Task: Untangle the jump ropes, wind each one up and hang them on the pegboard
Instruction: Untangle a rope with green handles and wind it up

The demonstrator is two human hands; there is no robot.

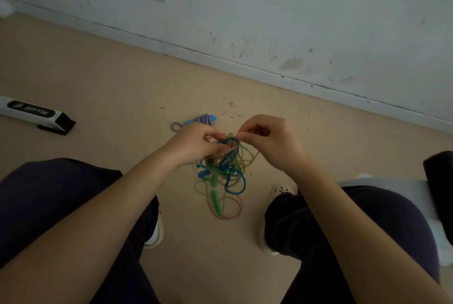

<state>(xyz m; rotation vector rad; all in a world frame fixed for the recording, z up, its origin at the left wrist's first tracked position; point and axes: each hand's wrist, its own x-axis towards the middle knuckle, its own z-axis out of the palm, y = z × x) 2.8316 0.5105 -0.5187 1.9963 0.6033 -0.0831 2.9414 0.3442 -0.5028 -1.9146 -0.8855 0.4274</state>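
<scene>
We hold the tangle of jump ropes [224, 168] in the air between our knees, above the floor [110, 78], with both hands at its top. The left hand [193, 143] has its grip pinched on strands at the upper left of the knot; the right hand [267, 140] pinches a strand at the upper right, next to the blue rope [235, 181]. The main risk, in our judgement, is pulling the two pinched strands apart before we know which rope each belongs to: tension would cinch the crossings tighter. A second risk is the hanging green handle [216, 197], which could swing and thread through the thin orange loop [230, 208] below it, adding a new tangle. The green cord [245, 156] is thin, and looks smooth and slightly translucent, so it may slip from a light pinch; the blue rope is thicker and looks braided, so it likely grips its neighbours. The green handle is a tapered plastic cylinder; a small blue plastic part [204, 173] sits at the left of the knot. On the floor beyond the hands lies a wound purple-and-white striped rope [204, 118] with light-blue handles, already separated. No pegboard is in view.
</scene>
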